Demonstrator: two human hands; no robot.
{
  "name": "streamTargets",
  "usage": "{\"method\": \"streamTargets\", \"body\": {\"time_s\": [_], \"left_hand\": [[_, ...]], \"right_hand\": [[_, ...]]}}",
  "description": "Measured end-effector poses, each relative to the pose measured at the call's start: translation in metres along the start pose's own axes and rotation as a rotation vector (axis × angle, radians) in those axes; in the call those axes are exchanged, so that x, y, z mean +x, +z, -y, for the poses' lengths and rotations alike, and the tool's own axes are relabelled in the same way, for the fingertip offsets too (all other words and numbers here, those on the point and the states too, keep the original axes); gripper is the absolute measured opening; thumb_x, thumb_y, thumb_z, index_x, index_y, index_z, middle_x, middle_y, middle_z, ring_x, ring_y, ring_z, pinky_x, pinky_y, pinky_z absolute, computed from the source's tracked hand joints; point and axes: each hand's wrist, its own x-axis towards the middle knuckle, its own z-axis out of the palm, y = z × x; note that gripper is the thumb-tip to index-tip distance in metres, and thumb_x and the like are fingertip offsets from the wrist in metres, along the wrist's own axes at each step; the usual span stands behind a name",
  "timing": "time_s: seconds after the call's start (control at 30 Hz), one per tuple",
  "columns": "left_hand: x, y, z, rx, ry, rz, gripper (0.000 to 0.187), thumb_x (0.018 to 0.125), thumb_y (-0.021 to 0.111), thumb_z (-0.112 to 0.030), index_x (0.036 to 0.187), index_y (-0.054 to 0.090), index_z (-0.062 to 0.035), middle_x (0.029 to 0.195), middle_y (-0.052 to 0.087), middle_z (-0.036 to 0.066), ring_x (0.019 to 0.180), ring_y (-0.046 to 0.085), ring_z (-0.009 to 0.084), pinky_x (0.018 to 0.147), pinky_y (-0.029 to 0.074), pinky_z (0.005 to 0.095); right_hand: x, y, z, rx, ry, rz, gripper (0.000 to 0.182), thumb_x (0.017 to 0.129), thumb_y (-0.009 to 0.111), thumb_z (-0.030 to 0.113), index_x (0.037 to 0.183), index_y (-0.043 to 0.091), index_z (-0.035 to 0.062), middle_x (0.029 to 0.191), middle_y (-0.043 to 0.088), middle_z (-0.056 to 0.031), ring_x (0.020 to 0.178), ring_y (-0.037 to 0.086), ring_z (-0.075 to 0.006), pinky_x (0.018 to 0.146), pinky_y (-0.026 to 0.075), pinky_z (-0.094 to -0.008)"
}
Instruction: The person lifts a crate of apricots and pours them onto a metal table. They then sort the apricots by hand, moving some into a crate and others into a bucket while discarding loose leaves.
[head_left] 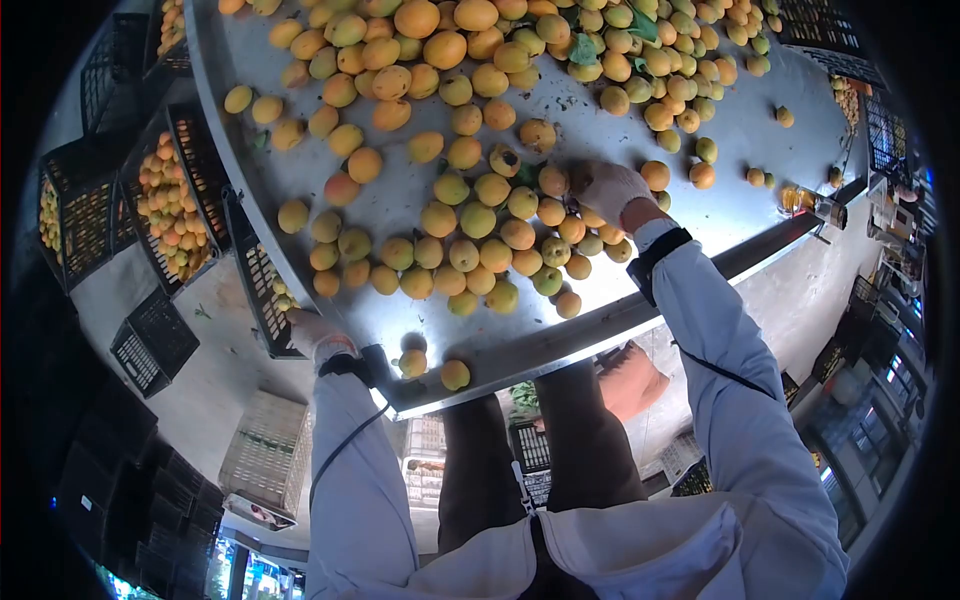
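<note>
Gloved right hand [605, 188] covers fruit [553, 180]; grip hidden; left hand [312, 332] half hidden at crate [262, 290]

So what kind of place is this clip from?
Most likely a fruit sorting or packing shed: a metal sorting table heaped with orange-yellow fruit, and black plastic crates of sorted fruit beside it.

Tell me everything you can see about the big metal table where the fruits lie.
The metal table is a wide grey sheet of dull, shiny metal with a raised rim along its near edge. Many yellow-orange fruits lie on it, heaped at the far side and looser nearby, with a few green leaves among them. The gloved right hand rests among the fruits; the gloved left hand is at the near left corner. Black crates of fruit stand beside it.
</note>
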Motion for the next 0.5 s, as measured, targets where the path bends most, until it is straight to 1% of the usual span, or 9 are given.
{"method": "streamTargets", "body": {"time_s": [0.07,0.1,0.17,0.2,0.27,0.3,0.37,0.43,0.5], "left_hand": [[0.001,0.007,0.003,0.159,0.095,-0.095,0.033,0.096,0.055,-0.027,0.117,0.052,-0.0010,0.106,0.070,0.022,0.094,0.071,0.0353,0.074,0.058,0.0406],[-0.003,-0.005,-0.011,0.132,0.008,-0.089,0.032,0.098,0.052,-0.026,0.117,0.052,-0.0004,0.106,0.070,0.022,0.095,0.071,0.0357,0.074,0.058,0.0407],[-0.010,-0.018,-0.025,0.100,-0.083,-0.079,0.031,0.100,0.048,-0.026,0.116,0.053,0.0002,0.106,0.069,0.023,0.095,0.070,0.0361,0.075,0.059,0.0408],[-0.013,-0.022,-0.030,-0.096,-0.204,-0.069,0.033,0.101,0.044,-0.027,0.115,0.054,0.0010,0.106,0.069,0.023,0.096,0.070,0.0371,0.076,0.058,0.0416],[-0.011,-0.016,-0.026,-0.298,-0.326,-0.060,0.035,0.103,0.039,-0.028,0.115,0.055,0.0018,0.107,0.069,0.023,0.096,0.069,0.0380,0.077,0.058,0.0425],[-0.009,0.000,-0.017,-0.343,-0.264,-0.139,0.040,0.103,0.037,-0.031,0.115,0.056,0.0020,0.107,0.069,0.023,0.096,0.069,0.0393,0.078,0.057,0.0435],[-0.009,0.003,-0.014,-0.393,-0.203,-0.221,0.044,0.104,0.034,-0.033,0.115,0.057,0.0023,0.107,0.069,0.023,0.096,0.068,0.0406,0.079,0.056,0.0446],[-0.017,-0.013,-0.022,-0.333,-0.234,-0.164,0.048,0.103,0.032,-0.035,0.113,0.060,0.0027,0.109,0.068,0.025,0.099,0.067,0.0414,0.082,0.055,0.0455],[-0.022,-0.030,-0.039,-0.288,-0.259,-0.109,0.053,0.103,0.030,-0.037,0.112,0.063,0.0031,0.111,0.067,0.026,0.102,0.065,0.0422,0.085,0.053,0.0463]], "right_hand": [[-0.016,-0.013,-0.015,0.293,-0.344,0.043,0.030,0.091,0.055,0.029,0.112,0.067,0.0105,0.109,0.069,-0.0120,0.106,0.063,-0.0309,0.089,0.050,-0.0381],[-0.032,-0.035,-0.001,0.737,-0.175,0.181,0.026,0.092,0.057,0.027,0.110,0.067,0.0100,0.104,0.068,-0.0104,0.103,0.062,-0.0273,0.087,0.051,-0.0357],[-0.037,-0.043,-0.003,0.668,-0.501,-0.009,0.026,0.092,0.059,0.028,0.109,0.067,0.0105,0.101,0.068,-0.0090,0.101,0.063,-0.0257,0.086,0.050,-0.0352],[-0.039,-0.046,-0.002,0.639,-0.608,-0.075,0.026,0.092,0.060,0.028,0.109,0.067,0.0106,0.101,0.068,-0.0086,0.100,0.063,-0.0252,0.086,0.050,-0.0350],[-0.039,-0.051,0.032,0.576,0.014,-0.247,0.024,0.092,0.058,0.029,0.105,0.067,0.0104,0.100,0.068,-0.0078,0.102,0.063,-0.0265,0.087,0.051,-0.0368],[-0.037,-0.057,0.056,0.357,0.061,-0.258,0.025,0.090,0.059,0.031,0.102,0.067,0.0100,0.102,0.069,-0.0079,0.103,0.064,-0.0285,0.087,0.051,-0.0403],[-0.026,-0.042,0.082,0.059,-0.141,-0.412,0.026,0.088,0.060,0.032,0.100,0.068,0.0106,0.100,0.069,-0.0102,0.103,0.064,-0.0298,0.088,0.050,-0.0428],[-0.022,-0.035,0.108,-0.196,-0.063,-0.273,0.023,0.085,0.061,0.024,0.101,0.070,0.0110,0.098,0.067,-0.0110,0.098,0.064,-0.0307,0.088,0.050,-0.0420],[-0.019,-0.026,0.115,-0.332,-0.116,-0.227,0.020,0.083,0.060,0.018,0.099,0.070,0.0103,0.101,0.067,-0.0093,0.095,0.065,-0.0304,0.085,0.050,-0.0415]]}}
